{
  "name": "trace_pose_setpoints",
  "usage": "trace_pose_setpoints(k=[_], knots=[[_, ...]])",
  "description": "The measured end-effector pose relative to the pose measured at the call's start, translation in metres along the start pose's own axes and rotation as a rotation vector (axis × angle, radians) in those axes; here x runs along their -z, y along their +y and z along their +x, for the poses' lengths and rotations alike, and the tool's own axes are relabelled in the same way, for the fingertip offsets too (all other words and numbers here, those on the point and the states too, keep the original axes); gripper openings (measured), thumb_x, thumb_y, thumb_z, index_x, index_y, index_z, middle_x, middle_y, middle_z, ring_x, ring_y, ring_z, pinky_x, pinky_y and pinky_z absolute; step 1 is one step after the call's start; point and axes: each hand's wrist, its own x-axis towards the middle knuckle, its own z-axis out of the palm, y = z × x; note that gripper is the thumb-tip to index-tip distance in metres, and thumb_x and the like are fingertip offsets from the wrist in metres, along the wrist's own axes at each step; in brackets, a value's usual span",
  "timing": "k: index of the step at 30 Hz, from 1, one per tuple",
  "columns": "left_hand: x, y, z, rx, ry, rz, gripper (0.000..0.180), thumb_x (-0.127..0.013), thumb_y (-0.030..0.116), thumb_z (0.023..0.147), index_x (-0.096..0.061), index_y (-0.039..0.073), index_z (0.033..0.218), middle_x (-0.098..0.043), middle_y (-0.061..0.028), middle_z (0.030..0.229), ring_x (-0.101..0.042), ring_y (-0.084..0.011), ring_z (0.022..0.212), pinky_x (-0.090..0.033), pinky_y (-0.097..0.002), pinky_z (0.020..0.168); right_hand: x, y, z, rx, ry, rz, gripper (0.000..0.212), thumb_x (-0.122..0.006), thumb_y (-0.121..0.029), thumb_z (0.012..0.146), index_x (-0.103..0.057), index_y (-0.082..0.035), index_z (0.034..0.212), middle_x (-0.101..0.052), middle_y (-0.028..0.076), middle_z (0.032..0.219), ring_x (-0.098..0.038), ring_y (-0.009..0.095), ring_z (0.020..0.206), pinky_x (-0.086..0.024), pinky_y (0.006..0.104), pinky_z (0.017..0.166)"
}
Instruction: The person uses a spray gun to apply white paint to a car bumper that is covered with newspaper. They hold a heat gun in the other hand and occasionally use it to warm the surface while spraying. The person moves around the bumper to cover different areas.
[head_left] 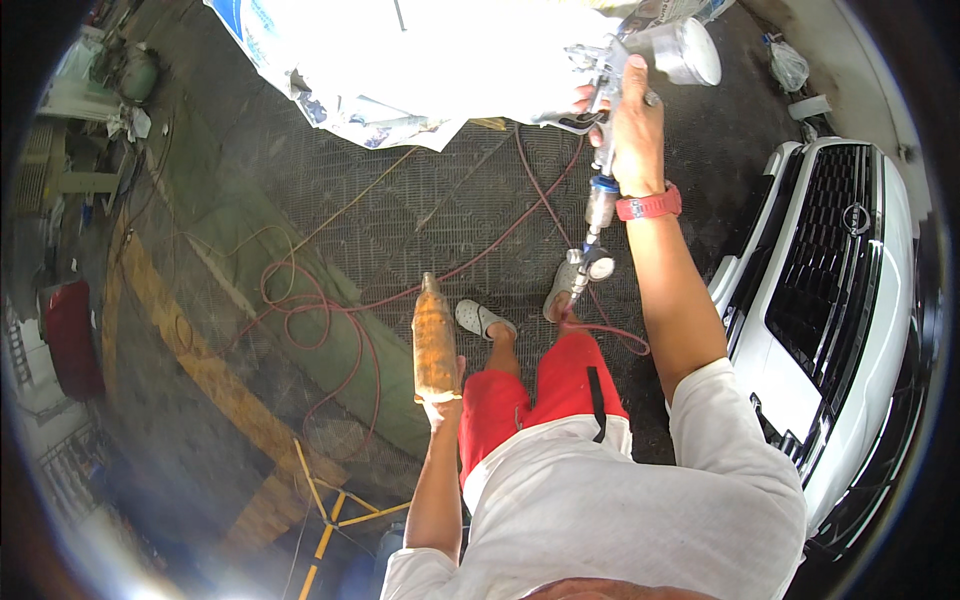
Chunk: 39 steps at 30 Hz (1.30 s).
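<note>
My right hand (638, 135) is closed round the handle of a metal spray gun (605, 75), raised at the near right edge of a glaring white surface (430, 60). A pale cup (688, 52) sits on the gun. Below its handle hang an inline filter (601, 203) and a round pressure gauge (600, 265). My left hand (441, 408) grips the base of a worn, orange-stained cylinder with a tapered tip (434, 340), held upright before my left leg; its exact kind is unclear. Most of the left fingers are hidden behind it.
Printed paper sheeting (375, 130) edges the white surface. A red hose (360, 306) loops over the grated floor. White car front parts with a black grille (840, 230) stand at the right. A yellow metal stand (332, 520) is at lower left, a dark red panel (72, 340) at far left.
</note>
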Motion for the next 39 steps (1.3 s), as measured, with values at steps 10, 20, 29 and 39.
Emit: trace_pose_setpoints(k=[10,20,29,39], knots=[[-0.010,0.022,0.001,0.038,0.072,-0.306,0.051,-0.042,0.039,0.111,-0.048,0.006,0.150,-0.047,-0.0167,0.159,-0.042,-0.0336,0.149,-0.029,-0.0567,0.128,0.057,-0.003,0.016,-0.006,0.249,-0.086,0.065,-0.039,-0.057,0.111,-0.068,0.001,0.113,-0.077,0.011,0.090,-0.073,0.016,0.074,-0.046,0.0267,0.046],[-0.031,0.065,-0.011,-0.057,0.208,0.481,0.035,-0.078,0.014,0.095,-0.065,0.002,0.125,-0.073,-0.0106,0.119,-0.072,-0.0264,0.105,-0.061,-0.0380,0.088,0.012,0.049,-0.037,-0.030,0.027,-0.083,0.065,-0.045,-0.059,0.109,-0.066,-0.001,0.129,-0.073,0.006,0.089,-0.069,0.009,0.071,-0.049,0.0217,0.044],[-0.047,0.094,-0.025,-0.392,0.237,0.462,0.037,-0.075,0.026,0.097,-0.064,0.002,0.123,-0.069,-0.0146,0.111,-0.068,-0.0318,0.102,-0.057,-0.0460,0.088,-0.053,0.031,-0.036,-0.058,-0.335,0.011,0.068,-0.041,-0.062,0.109,-0.066,-0.001,0.125,-0.078,0.011,0.099,-0.073,0.012,0.075,-0.049,0.0215,0.045],[-0.049,0.090,-0.033,-0.393,0.317,0.606,0.033,-0.080,0.032,0.095,-0.065,0.004,0.106,-0.064,-0.0077,0.082,-0.060,-0.0213,0.065,-0.050,-0.0403,0.059,-0.077,-0.028,0.032,0.005,-0.459,-0.129,0.073,-0.038,-0.067,0.107,-0.070,-0.001,0.115,-0.073,0.008,0.078,-0.058,0.012,0.047,-0.045,0.0270,0.042]])
